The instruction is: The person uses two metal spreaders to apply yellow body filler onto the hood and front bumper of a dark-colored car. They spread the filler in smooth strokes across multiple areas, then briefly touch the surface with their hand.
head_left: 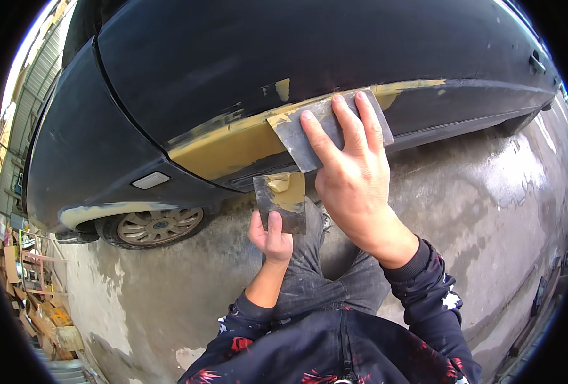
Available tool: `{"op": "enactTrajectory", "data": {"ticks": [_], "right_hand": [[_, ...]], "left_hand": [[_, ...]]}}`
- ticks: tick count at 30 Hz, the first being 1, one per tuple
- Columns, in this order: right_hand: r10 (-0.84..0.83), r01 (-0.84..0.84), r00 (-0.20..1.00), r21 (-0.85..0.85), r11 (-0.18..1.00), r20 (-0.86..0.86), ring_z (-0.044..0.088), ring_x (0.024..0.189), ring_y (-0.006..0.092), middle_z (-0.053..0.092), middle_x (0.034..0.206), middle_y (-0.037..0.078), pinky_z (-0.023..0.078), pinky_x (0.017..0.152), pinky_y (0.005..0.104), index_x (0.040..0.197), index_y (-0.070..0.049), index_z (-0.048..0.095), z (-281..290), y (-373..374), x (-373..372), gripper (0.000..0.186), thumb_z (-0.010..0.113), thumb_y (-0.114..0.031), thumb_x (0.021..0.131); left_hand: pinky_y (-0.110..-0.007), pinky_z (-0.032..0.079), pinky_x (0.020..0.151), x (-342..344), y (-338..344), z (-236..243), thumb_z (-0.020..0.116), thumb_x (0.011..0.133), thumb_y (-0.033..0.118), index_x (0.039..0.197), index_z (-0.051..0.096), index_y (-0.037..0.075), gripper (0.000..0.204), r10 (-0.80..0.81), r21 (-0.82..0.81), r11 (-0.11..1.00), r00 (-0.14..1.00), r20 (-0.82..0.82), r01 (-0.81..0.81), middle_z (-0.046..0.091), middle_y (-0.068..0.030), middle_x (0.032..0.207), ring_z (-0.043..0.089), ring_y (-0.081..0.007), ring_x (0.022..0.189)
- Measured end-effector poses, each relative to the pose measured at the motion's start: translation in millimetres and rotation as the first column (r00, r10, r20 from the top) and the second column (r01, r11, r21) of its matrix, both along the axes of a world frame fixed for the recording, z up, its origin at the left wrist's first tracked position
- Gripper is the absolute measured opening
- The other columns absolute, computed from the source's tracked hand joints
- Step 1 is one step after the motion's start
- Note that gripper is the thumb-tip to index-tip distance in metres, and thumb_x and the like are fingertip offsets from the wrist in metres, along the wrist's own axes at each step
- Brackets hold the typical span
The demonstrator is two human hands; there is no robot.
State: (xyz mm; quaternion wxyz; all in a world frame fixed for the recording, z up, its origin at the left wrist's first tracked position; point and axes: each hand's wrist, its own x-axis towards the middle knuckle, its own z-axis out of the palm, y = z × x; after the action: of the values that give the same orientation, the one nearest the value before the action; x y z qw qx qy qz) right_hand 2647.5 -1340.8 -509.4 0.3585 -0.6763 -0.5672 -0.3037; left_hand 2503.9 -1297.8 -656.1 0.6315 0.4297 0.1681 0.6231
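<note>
My right hand [357,173] presses a wide grey filler spreader [322,125] against the lower side of a dark car door [265,51], three fingers laid along its face. A band of tan body filler [226,150] covers the door's lower part left of the spreader, and a thinner streak runs on to its right. Below and a little to the left, my left hand [271,238] grips a smaller dark spreader [290,221], thumb on its face. A lump of tan filler [279,184] sits on that spreader's upper end, just under the door's lower edge.
The front wheel [159,225] and dull fender [73,166] are at the left, with a side marker lamp [151,180]. A door handle [537,63] shows far right. Cardboard and scraps [47,320] lie piled at lower left. Wet patches mark the concrete floor [450,211].
</note>
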Motion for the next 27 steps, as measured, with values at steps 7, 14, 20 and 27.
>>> {"op": "enactTrajectory", "data": {"ticks": [7,14,20,27], "right_hand": [[-0.024,0.023,1.000,0.054,0.998,0.012,0.045,0.130,0.0470,0.051,0.132,0.023,0.051,0.097,0.0493,0.119,-0.011,0.067,7.8,7.2,-0.2,0.054,0.071,0.001,0.067],[-0.069,0.067,0.997,-0.063,0.996,-0.032,0.045,0.129,0.0439,0.052,0.130,0.020,0.050,0.097,0.0466,0.119,-0.012,0.068,8.1,-2.2,-7.0,0.051,0.071,-0.001,0.069],[-0.047,0.047,0.999,0.076,0.996,0.002,0.044,0.130,0.0441,0.052,0.132,0.020,0.048,0.102,0.0474,0.121,-0.012,0.068,8.5,6.0,-1.8,0.057,0.068,0.004,0.066],[-0.040,0.040,0.999,0.157,0.987,-0.003,0.042,0.132,0.0450,0.050,0.135,0.021,0.045,0.106,0.0480,0.125,-0.013,0.067,-13.8,24.4,-2.4,0.063,0.065,0.008,0.066]], "left_hand": [[-0.027,0.047,0.089,-0.3,2.6,-1.1,0.060,0.097,0.010,0.113,0.063,-0.005,0.023,0.013,-0.001,1.000,1.000,0.014,-0.013,0.067,-0.0069,0.108,0.061,-0.0133,0.097],[-0.028,0.047,0.090,-3.7,3.9,-6.3,0.060,0.097,0.011,0.114,0.063,-0.005,0.024,0.018,-0.023,1.000,1.000,0.000,-0.018,0.068,-0.0068,0.108,0.061,-0.0131,0.097],[-0.036,0.049,0.098,-9.2,8.6,-15.8,0.054,0.097,0.008,0.125,0.057,-0.006,0.031,-0.028,0.049,0.998,1.000,0.004,0.028,0.064,-0.0137,0.121,0.062,-0.0234,0.110],[-0.028,0.048,0.089,-2.4,3.7,-5.5,0.061,0.097,0.012,0.113,0.063,-0.006,0.024,0.005,-0.030,1.000,0.999,0.049,-0.003,0.068,-0.0078,0.108,0.061,-0.0140,0.097]]}}
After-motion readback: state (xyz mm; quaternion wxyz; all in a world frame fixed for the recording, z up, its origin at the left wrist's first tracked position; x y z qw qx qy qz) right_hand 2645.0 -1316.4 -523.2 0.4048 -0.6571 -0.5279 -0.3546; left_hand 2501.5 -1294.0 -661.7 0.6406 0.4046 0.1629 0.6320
